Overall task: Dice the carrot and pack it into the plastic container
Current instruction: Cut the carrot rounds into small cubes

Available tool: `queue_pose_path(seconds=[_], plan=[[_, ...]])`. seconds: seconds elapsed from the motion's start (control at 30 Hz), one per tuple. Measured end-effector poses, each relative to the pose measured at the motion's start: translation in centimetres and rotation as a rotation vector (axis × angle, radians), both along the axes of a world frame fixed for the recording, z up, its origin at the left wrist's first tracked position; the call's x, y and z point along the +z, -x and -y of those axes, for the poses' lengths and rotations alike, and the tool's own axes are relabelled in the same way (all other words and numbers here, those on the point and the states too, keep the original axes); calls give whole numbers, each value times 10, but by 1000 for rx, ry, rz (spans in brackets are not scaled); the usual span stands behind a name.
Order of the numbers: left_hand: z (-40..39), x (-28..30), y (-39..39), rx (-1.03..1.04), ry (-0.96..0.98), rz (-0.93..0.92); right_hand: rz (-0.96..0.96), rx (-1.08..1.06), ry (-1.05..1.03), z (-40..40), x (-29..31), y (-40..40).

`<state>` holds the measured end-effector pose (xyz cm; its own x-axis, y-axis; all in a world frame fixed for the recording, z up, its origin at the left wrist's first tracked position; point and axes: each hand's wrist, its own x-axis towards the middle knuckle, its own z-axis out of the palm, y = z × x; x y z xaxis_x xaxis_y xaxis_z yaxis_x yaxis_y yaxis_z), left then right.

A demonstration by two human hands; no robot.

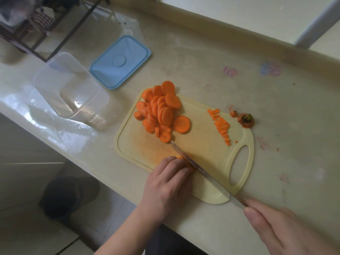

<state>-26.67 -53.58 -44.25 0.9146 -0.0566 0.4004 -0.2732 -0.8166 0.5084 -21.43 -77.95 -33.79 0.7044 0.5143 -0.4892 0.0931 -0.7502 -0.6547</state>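
A pale yellow cutting board [202, 142] lies on the counter. A heap of round carrot slices [160, 111] covers its far left corner, and a short row of diced carrot [221, 125] lies near its right edge. At the board's near edge my left hand [169, 183] curls its fingers over some carrot slices [184, 158], mostly hidden. My right hand [283, 227] grips the handle of a knife [198, 168], whose blade lies right beside my left fingertips. The clear plastic container [70, 87] stands open on the left.
A blue lid [120, 61] lies behind the container. The carrot top [245, 120] and a small end piece [233, 113] sit on the counter just past the board's right edge. The counter's front edge runs diagonally below the board; a dark metal rack [36, 26] stands far left.
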Motion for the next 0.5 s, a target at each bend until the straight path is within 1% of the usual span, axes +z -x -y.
queue_pose_path(seconds=[0.1, 0.27, 0.5], plan=[[-1, -3, 2, 4, -11, 1, 39, 33, 0, 5, 1, 4], [-3, -4, 3, -7, 4, 5, 55, -32, 44, 10, -3, 12], [-3, -5, 3, -2, 30, 13, 23, -39, 120, 12, -6, 15]])
